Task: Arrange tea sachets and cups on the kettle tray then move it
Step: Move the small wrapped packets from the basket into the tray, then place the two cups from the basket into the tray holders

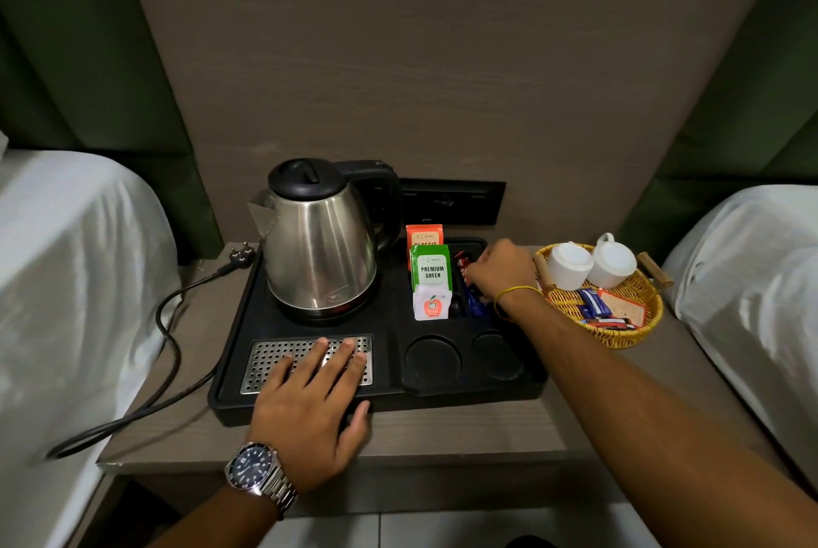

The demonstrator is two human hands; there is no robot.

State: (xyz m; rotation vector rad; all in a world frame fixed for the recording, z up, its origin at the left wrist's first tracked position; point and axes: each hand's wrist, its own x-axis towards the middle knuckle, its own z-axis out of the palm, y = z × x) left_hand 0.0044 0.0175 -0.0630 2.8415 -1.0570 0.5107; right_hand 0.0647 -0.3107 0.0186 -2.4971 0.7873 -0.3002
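A black kettle tray (394,397) sits on the bedside table and carries a steel kettle (321,251). Its left sachet slot holds an orange sachet (424,237), a green sachet (431,273) and a white sachet (431,304), all upright. My left hand (310,397) lies flat on the tray's metal drip grille (270,359), fingers spread. My right hand (504,270) reaches into the right sachet slot, fingers closed around small red and blue sachets (474,301). Two white cups (569,266) lie in a yellow wicker basket (637,326) right of the tray.
Two round cup recesses (433,359) at the tray's front right hold nothing. More sachets (595,304) lie in the basket. The kettle's black cord and plug (241,257) trail off the table's left side. White-sheeted beds flank the table; a socket panel (451,202) sits behind.
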